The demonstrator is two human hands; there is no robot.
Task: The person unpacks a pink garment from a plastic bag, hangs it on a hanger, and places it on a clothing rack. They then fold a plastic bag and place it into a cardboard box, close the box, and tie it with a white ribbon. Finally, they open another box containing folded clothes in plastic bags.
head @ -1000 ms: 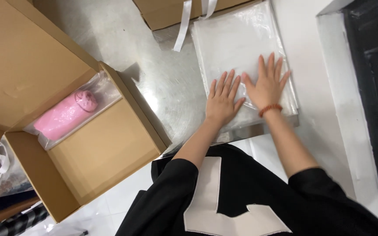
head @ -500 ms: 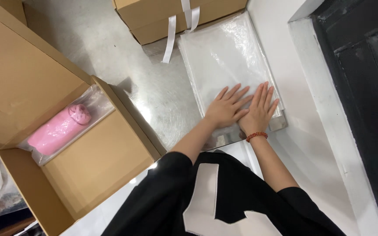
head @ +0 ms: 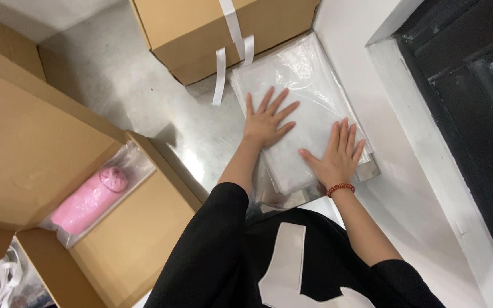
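Clear plastic bags, stacked flat point(head: 309, 108) on grey concrete floor point(head: 144, 97), close against white wall base point(head: 395, 165). Stack rectangular; long axis running from lower left near the body toward upper right, far short edge tucked at the foot of closed cardboard box point(head: 201, 28), near short edge pointing back toward the wearer. White material visible through the film; kind of contents not discernible. Left hand point(head: 266, 122) flat on the middle of the stack, palm down, fingers spread wide and pointing up along the long axis; nothing gripped. Right hand point(head: 335, 157) flat on the nearer right part of the stack, palm down, fingers loosely fanned, also pointing up the axis; nothing gripped. Hands apart, not touching each other. Red bead bracelet point(head: 340, 188) on right wrist. White strapping tape point(head: 232, 45) hanging loose off closed box, ends dangling just beside the upper left corner of the stack. Open cardboard box point(head: 126, 239) at lower left, well apart from the stack, flaps raised. Pink bottle point(head: 89, 197) in clear wrap lying inside, tilted, cap end toward upper right. Black short-sleeved top with white patch point(head: 286, 262) filling lower centre. Dark frame point(head: 475, 114) along right edge.
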